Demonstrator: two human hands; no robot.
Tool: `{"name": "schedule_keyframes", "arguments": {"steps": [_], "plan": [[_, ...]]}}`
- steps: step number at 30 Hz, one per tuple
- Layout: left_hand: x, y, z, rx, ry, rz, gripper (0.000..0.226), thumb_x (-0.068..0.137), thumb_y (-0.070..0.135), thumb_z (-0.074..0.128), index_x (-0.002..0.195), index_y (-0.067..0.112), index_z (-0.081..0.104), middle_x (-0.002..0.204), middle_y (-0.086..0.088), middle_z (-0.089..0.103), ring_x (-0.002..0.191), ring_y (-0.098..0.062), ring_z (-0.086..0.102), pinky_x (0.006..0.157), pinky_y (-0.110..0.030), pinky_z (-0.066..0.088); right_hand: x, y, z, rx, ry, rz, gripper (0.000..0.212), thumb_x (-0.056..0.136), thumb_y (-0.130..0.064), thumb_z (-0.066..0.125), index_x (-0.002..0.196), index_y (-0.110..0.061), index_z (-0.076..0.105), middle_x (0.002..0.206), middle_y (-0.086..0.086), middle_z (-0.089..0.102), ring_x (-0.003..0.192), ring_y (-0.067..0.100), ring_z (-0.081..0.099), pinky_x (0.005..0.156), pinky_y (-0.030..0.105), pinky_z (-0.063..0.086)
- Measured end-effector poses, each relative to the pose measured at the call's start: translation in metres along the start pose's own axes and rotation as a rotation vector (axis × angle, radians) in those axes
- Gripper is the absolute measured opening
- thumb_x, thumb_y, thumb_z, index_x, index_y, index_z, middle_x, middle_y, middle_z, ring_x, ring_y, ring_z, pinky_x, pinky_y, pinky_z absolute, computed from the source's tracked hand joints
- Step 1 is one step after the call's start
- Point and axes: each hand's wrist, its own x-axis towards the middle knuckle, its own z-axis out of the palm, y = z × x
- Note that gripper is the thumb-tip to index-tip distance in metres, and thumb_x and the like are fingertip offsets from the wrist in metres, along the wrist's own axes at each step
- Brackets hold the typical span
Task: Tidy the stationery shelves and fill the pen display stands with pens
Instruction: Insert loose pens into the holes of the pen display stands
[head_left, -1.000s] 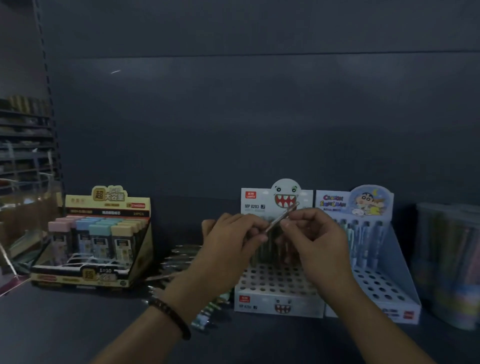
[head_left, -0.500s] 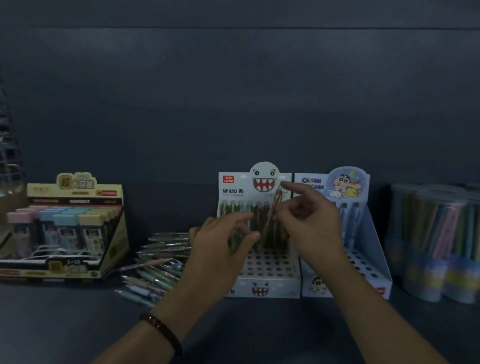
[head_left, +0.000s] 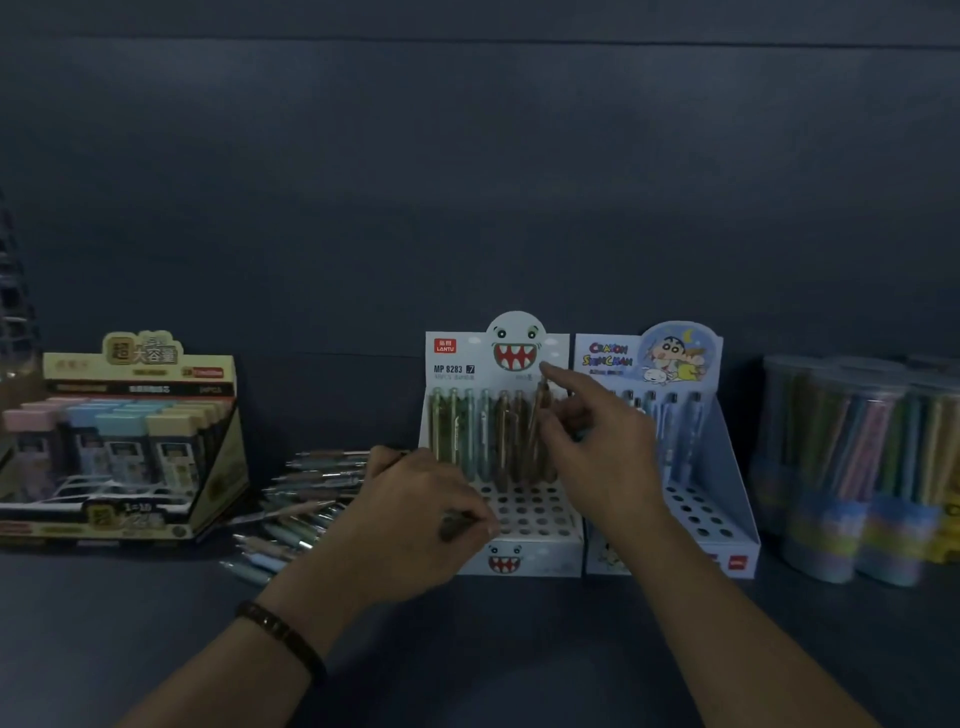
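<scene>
The right hand (head_left: 597, 447) pinches a brown pen (head_left: 539, 415) between thumb and curled fingers, index finger lifted clear. It holds the pen nearly upright at the right end of the back row of the monster-face display stand (head_left: 519, 561), a grip that looks chosen so the tip can go straight down into a hole. Whether the tip has seated is hidden behind the hand. The left hand (head_left: 415, 514) hovers low over the stand's front left corner, its fingers curled round a dark pen (head_left: 457, 519). That pen is probably kept there as the next one to pass across. The light is too dim to tell if it holds more than one. The standing pens (head_left: 470, 431) fill only the back row, green to the left and brown to the right, so the rows of holes in front are open and most of the filling seems yet to be done. The loose pens (head_left: 306, 499) lie in a heap on the shelf (head_left: 156, 649) just to the left of the stand, near the left hand. The Crayon Shin-chan stand (head_left: 727, 467) touches the monster stand's right wall, leaving no room there. A pen placed at that end would therefore have to come in from above or the front, clear of both header cards. A box of lead refill cases (head_left: 130, 374) sits well apart at the left and clear tubs of coloured pens (head_left: 831, 467) at the right, with open shelf in front.
</scene>
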Motion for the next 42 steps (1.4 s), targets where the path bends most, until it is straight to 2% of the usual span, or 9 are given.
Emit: {"name": "schedule_keyframes", "arguments": {"steps": [5, 10, 16, 20, 27, 32, 36, 40, 42], "plan": [[-0.001, 0.000, 0.000, -0.005, 0.020, 0.014, 0.022, 0.095, 0.063, 0.057, 0.099, 0.051, 0.075, 0.085, 0.033, 0.064, 0.094, 0.005, 0.052, 0.097, -0.039, 0.033, 0.002, -0.003, 0.002, -0.074, -0.044, -0.013, 0.048, 0.094, -0.011, 0.072, 0.135, -0.035, 0.068, 0.077, -0.019, 0.067, 0.075, 0.000, 0.066, 0.078, 0.010, 0.053], [-0.001, 0.001, -0.001, -0.005, 0.024, 0.014, 0.028, 0.094, 0.065, 0.053, 0.099, 0.049, 0.076, 0.084, 0.031, 0.065, 0.093, 0.003, 0.053, 0.095, -0.038, 0.033, 0.004, -0.005, 0.002, -0.233, -0.132, -0.039, 0.048, 0.095, -0.018, 0.068, 0.139, -0.036, 0.065, 0.087, -0.008, 0.072, 0.076, 0.009, 0.067, 0.084, 0.033, 0.060], [-0.001, 0.001, -0.001, -0.007, 0.009, 0.013, 0.027, 0.096, 0.063, 0.053, 0.100, 0.050, 0.076, 0.086, 0.029, 0.067, 0.094, 0.002, 0.054, 0.096, -0.039, 0.034, 0.007, -0.011, -0.001, -0.356, -0.239, 0.047, 0.053, 0.095, -0.020, 0.056, 0.142, -0.045, 0.058, 0.082, -0.007, 0.069, 0.074, 0.017, 0.067, 0.078, 0.039, 0.062], [-0.001, -0.001, -0.001, -0.009, -0.002, 0.021, 0.025, 0.096, 0.063, 0.054, 0.103, 0.051, 0.075, 0.089, 0.031, 0.067, 0.097, 0.003, 0.054, 0.097, -0.039, 0.033, 0.006, -0.017, -0.005, -0.425, -0.293, 0.118, 0.061, 0.091, -0.020, 0.052, 0.144, -0.052, 0.053, 0.076, -0.008, 0.057, 0.091, 0.028, 0.070, 0.079, 0.042, 0.062], [-0.001, -0.004, 0.000, -0.045, 0.005, 0.040, 0.023, 0.093, 0.063, 0.059, 0.103, 0.052, 0.076, 0.095, 0.033, 0.068, 0.101, 0.005, 0.055, 0.100, -0.037, 0.031, 0.002, -0.019, -0.005, -0.513, -0.313, 0.066, 0.065, 0.094, -0.024, 0.051, 0.150, -0.057, 0.040, 0.107, -0.003, 0.074, 0.095, 0.022, 0.069, 0.078, 0.037, 0.058], [0.000, -0.006, -0.003, -0.112, 0.036, 0.081, 0.016, 0.095, 0.055, 0.065, 0.099, 0.045, 0.076, 0.094, 0.031, 0.068, 0.099, 0.004, 0.058, 0.096, -0.039, 0.038, -0.001, -0.019, -0.004, -0.411, -0.270, 0.065, 0.065, 0.097, -0.028, 0.055, 0.155, -0.050, 0.037, 0.084, -0.007, 0.068, 0.084, 0.019, 0.067, 0.078, 0.039, 0.060], [0.005, -0.016, -0.025, -0.212, 0.173, 0.022, 0.006, 0.093, 0.032, 0.076, 0.095, 0.036, 0.080, 0.090, 0.026, 0.070, 0.089, 0.000, 0.066, 0.084, -0.012, 0.046, -0.007, -0.034, 0.008, -0.265, -0.215, -0.017, 0.052, 0.099, -0.029, 0.057, 0.149, -0.040, 0.048, 0.069, -0.014, 0.053, 0.073, 0.012, 0.060, 0.079, 0.041, 0.058], [-0.012, -0.049, -0.047, -0.203, 0.272, -0.126, 0.018, 0.088, 0.019, 0.083, 0.094, 0.035, 0.080, 0.092, 0.020, 0.073, 0.085, -0.002, 0.070, 0.076, -0.018, 0.055, -0.021, -0.050, 0.022, -0.165, -0.356, -0.107, 0.035, 0.100, -0.031, 0.060, 0.134, -0.040, 0.060, 0.066, -0.007, 0.057, 0.066, 0.007, 0.056, 0.070, 0.039, 0.055], [-0.033, -0.069, -0.058, -0.140, 0.216, -0.159, 0.023, 0.086, 0.016, 0.084, 0.094, 0.036, 0.078, 0.091, 0.020, 0.071, 0.083, 0.003, 0.067, 0.072, -0.011, 0.051, -0.025, -0.053, 0.026, -0.149, -0.421, -0.113, 0.032, 0.101, -0.031, 0.061, 0.131, -0.040, 0.063, 0.068, -0.007, 0.059, 0.066, 0.007, 0.058, 0.070, 0.040, 0.055]]}}
